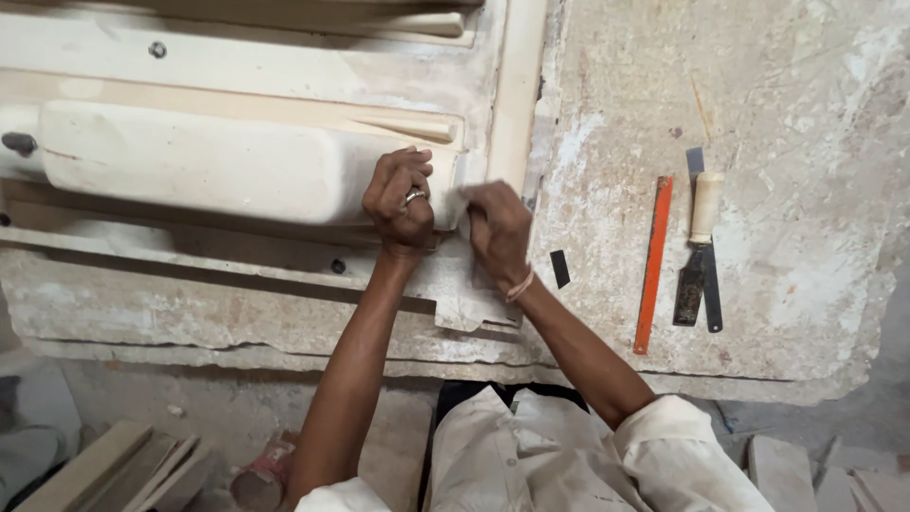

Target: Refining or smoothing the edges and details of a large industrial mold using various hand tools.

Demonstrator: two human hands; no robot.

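Left hand [403, 194] and right hand [495, 228] gripping smooth rounded plaster casting [209, 161] (chalky), dusty slab [758, 142]

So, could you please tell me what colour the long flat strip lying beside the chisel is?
Orange-red; the strip shows clearly in the head view.

Orange hacksaw blade [652, 265] beside wood-handled chisel [700, 246] on dusty bench [806, 142]; small black piece [560, 268] nearby.
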